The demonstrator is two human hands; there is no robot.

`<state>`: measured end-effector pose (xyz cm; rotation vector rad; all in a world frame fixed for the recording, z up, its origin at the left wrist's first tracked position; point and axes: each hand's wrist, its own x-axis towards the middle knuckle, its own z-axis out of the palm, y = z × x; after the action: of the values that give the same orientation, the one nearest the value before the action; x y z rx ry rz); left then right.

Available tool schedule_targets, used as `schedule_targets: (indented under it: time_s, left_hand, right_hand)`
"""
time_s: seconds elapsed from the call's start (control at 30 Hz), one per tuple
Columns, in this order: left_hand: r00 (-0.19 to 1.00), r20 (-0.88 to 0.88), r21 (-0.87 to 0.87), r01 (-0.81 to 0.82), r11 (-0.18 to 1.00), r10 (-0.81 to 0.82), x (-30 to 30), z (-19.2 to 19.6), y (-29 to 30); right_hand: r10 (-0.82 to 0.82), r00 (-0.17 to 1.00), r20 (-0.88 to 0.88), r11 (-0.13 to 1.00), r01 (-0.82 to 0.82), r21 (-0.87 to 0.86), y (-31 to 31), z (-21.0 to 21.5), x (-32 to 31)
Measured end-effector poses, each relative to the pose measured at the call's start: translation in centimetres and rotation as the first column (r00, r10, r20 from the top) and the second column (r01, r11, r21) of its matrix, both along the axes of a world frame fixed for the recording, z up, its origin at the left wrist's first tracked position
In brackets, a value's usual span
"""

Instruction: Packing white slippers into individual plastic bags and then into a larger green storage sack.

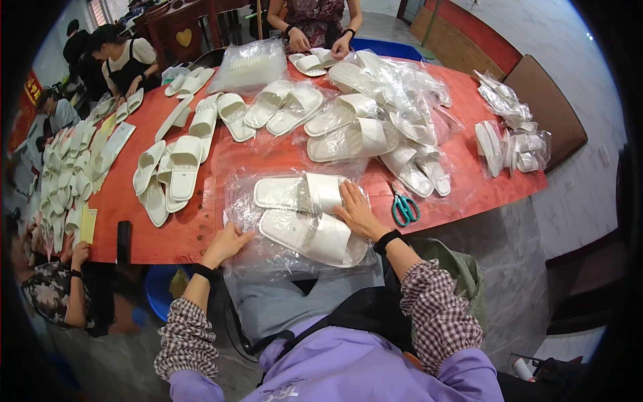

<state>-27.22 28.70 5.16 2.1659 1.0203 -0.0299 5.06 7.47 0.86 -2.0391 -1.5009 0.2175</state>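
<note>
A pair of white slippers, the upper slipper (278,193) and the lower slipper (295,231), lies side by side in a clear plastic bag (244,258) at the near table edge. The straps are to the right, the toes or heels to the left. My right hand (360,213) lies over the strap end of the pair, fingers outstretched. At the bag's left edge is my left hand (226,245), thumb apart from the fingers, touching the film. Just right of my right hand are teal-handled scissors (404,209).
Bagged slippers (375,137) pile up at centre right, with more wrapped pairs (512,151) at the far right. Loose slippers (184,167) lie left. A stack of clear bags (249,63) sits at the back. Co-workers handle slippers across and along the red table (181,244).
</note>
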Motion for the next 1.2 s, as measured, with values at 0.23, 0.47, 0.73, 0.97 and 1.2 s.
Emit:
schedule_targets:
  time_s: [0.23,0.47,0.73,0.97,1.2]
  left_hand:
    - [0.967,0.256,-0.312,0.065,0.948,0.018,2.0,-1.5,1.8]
    - [0.641,0.570,-0.768,0.195,0.610,0.513,1.2,2.1,2.2]
    - [0.938,0.250,-0.578,-0.053,0.814,0.239,4.3,-2.3,4.8]
    - [0.721,0.322,0.347,0.512,0.786,-0.613,7.0,-2.4,5.3]
    - [0.859,0.511,-0.534,0.290,0.794,0.030,5.8,-2.0,3.3]
  right_hand:
    - [-0.015,0.950,0.313,0.999,0.001,0.045,-0.2,-2.2,0.2]
    - [-0.072,0.949,0.306,0.994,0.043,0.101,0.0,-1.5,-0.8]
    - [-0.070,0.974,0.216,0.998,0.066,0.023,-0.4,-0.6,-1.0]
    - [-0.072,0.956,0.286,0.996,0.053,0.075,-0.3,-1.0,-0.8]
    - [-0.024,0.873,0.488,0.968,-0.101,0.229,-5.7,3.8,5.0]
